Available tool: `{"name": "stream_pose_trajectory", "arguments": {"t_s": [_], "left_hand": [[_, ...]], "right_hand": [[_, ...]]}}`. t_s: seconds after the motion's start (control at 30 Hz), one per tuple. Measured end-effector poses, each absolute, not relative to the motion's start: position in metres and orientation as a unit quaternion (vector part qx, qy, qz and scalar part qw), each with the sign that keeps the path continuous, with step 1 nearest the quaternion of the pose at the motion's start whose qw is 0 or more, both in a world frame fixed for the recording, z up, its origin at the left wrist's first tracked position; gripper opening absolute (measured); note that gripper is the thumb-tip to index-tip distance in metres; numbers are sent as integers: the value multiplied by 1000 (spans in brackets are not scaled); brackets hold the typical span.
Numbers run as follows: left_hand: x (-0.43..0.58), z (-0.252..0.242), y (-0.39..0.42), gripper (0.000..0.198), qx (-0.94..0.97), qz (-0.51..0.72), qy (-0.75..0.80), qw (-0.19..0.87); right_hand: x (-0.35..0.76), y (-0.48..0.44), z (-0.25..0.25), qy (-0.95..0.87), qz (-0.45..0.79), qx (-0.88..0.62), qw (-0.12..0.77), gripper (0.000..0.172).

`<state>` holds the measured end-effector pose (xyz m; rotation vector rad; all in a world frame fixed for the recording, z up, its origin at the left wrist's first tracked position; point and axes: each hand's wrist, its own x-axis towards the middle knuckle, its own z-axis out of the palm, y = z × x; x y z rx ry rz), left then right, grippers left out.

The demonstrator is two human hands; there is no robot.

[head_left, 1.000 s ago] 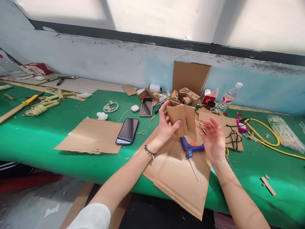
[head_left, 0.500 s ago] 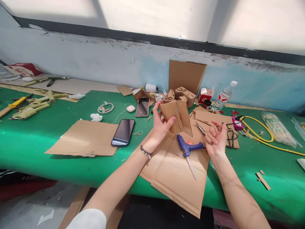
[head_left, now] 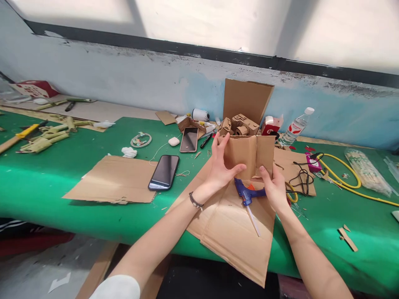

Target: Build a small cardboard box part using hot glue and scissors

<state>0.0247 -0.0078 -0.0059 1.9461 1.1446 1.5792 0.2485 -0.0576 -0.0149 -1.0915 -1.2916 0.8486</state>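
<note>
A folded piece of cardboard (head_left: 241,155) is held up between both hands, with a vertical crease near its right side. My left hand (head_left: 220,164) grips its left edge, fingers behind the top and thumb across the front. My right hand (head_left: 274,187) pinches the lower right part, thumb on the front face; its other fingers are hidden behind. Just beneath, a blue glue gun (head_left: 247,193) lies on a large cardboard sheet (head_left: 230,236), a white glue stick poking out of its back. Cardboard camera models (head_left: 245,124) sit behind the held piece.
Two phones (head_left: 163,172) (head_left: 189,140) and a flat cardboard sheet (head_left: 115,178) lie to the left. On the right are a water bottle (head_left: 296,128), a yellow cable (head_left: 352,170), black cord (head_left: 302,178) and a bag of sticks (head_left: 366,170). A knife (head_left: 26,132) lies far left.
My right hand has moved left onto the cardboard, and the scissors it held are out of it. The cardboard has turned more upright and shifted slightly right.
</note>
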Motion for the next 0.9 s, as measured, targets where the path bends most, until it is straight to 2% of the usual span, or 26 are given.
{"name": "stream_pose_trajectory", "arguments": {"t_s": [0.13,0.27,0.37,0.5,0.63,0.9], "left_hand": [[13,2,-6,138,778,487,381,115],[13,-1,-5,139,847,407,336,59],[20,-4,-7,138,859,390,326,57],[24,-1,-11,138,851,401,329,86],[26,3,-19,127,847,420,315,86],[32,2,-25,88,851,434,295,31]], "right_hand": [[256,-55,-14,-544,327,-483,603,43],[253,-59,-19,-568,303,-502,578,47],[249,-65,-21,-599,290,-502,553,48],[249,-70,-15,-634,200,-525,532,44],[250,-73,-6,-641,147,-530,536,51],[251,-73,-3,-674,24,-535,509,66]]}}
